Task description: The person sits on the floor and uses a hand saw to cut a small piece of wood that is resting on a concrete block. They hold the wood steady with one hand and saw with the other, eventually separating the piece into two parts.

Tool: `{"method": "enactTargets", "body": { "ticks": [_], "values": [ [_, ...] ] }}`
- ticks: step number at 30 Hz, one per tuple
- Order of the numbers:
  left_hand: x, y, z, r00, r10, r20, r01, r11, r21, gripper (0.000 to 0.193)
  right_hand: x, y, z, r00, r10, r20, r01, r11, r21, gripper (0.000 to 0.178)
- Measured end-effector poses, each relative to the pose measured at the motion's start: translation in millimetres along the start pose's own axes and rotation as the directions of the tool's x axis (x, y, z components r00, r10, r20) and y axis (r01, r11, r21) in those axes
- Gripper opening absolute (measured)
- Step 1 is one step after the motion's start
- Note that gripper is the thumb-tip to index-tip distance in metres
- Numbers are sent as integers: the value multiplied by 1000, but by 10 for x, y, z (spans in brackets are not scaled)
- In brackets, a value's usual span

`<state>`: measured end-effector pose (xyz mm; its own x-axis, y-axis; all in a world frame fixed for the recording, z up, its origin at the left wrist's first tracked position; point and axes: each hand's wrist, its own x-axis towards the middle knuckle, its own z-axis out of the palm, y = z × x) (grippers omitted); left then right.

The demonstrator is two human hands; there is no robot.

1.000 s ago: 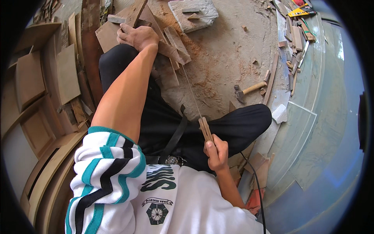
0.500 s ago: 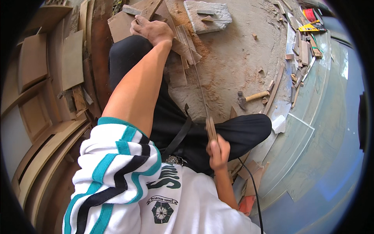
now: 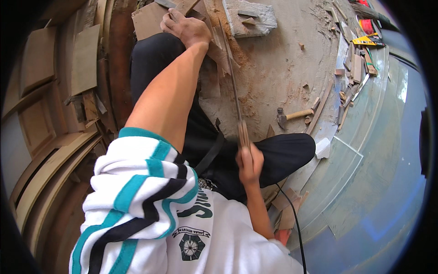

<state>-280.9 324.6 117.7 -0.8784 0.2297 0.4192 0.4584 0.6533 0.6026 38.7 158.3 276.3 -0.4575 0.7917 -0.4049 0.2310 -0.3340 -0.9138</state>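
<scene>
My left hand (image 3: 189,31) presses down on a piece of wood (image 3: 220,57) at the top, its fingers curled over the far side. The near end of that wood sticks out beyond my wrist. My right hand (image 3: 249,162), slightly blurred, is closed around the wooden handle (image 3: 243,132) of a handsaw. Its long narrow blade (image 3: 233,82) points away from me and crosses the wood's end, to the right of my left hand. Whether the teeth are in a cut is too small to tell. Reddish sawdust (image 3: 242,57) lies beside the wood.
A hammer (image 3: 294,115) lies on the floor near my right knee. Beyond my left hand is a whitish block (image 3: 250,20) with two small offcuts on it. Scrap wood (image 3: 357,66) and glass sheets (image 3: 346,178) lie right; wooden panels (image 3: 84,59) stand left. A black cable (image 3: 296,214) runs near my right arm.
The saw's blade now reaches farther past the wood, and its handle has shifted slightly away from me and left. My left hand keeps its hold; the whole view has shifted a little.
</scene>
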Motion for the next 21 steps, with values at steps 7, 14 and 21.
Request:
{"method": "enactTargets", "body": {
  "ticks": [7, 14, 21],
  "values": [
    [40, -10, 57, 1000, -19, -6, 19, 998, 52, 58, 858, 30, 210, 1000, -16, -9, 17, 975, 222, 36],
    [111, -49, 116, 998, -63, -2, 62, 997, -48, 54, 867, -62, 249, 1000, 19, -3, -18, 973, 229, 35],
    [279, -113, 33, 924, -273, 267, 237, 958, 160, 76, 923, 26, 308, 992, -130, 0, 129, 986, 101, 32]
  ]
}}
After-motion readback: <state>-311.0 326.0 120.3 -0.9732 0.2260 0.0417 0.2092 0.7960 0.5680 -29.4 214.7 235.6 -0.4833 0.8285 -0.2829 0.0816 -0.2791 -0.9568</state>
